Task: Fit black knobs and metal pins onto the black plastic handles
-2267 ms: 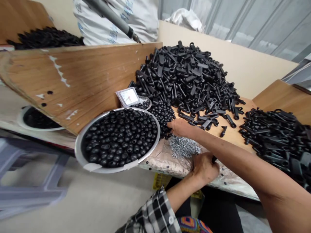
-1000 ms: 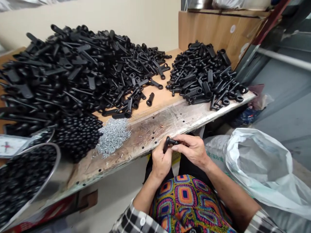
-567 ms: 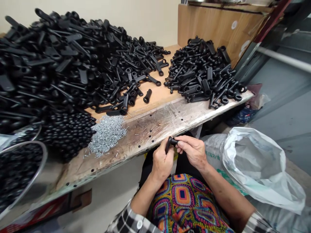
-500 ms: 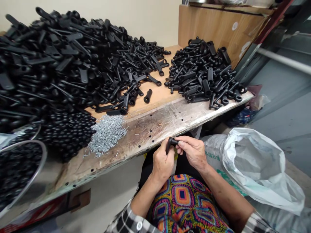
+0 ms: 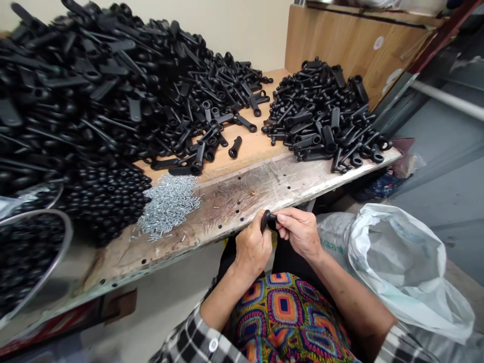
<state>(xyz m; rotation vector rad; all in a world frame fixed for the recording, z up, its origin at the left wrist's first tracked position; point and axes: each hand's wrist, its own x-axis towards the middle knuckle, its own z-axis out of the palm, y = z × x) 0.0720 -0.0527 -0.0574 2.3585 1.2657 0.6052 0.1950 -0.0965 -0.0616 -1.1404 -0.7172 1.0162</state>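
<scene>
Just below the table's front edge, my left hand [image 5: 252,248] is closed round a small black plastic handle part [image 5: 265,220]. My right hand [image 5: 299,231] pinches the same part from the right with thumb and fingertips. Both hands hover over my lap, which shows a colourful patterned cloth [image 5: 282,312]. On the table in front lie a heap of small silver pins [image 5: 167,204] and a mound of black beads [image 5: 104,196].
A big pile of black handle parts [image 5: 94,85] fills the left of the wooden table [image 5: 260,181]; a smaller pile [image 5: 325,118] lies at the right. A metal bowl of beads [image 5: 26,257] sits at far left. An open white plastic bag [image 5: 401,267] stands right of my knees.
Since reaching to the beads and pins on the table, both hands have drawn back to my lap and hold one black part together. In the last second they barely move.
</scene>
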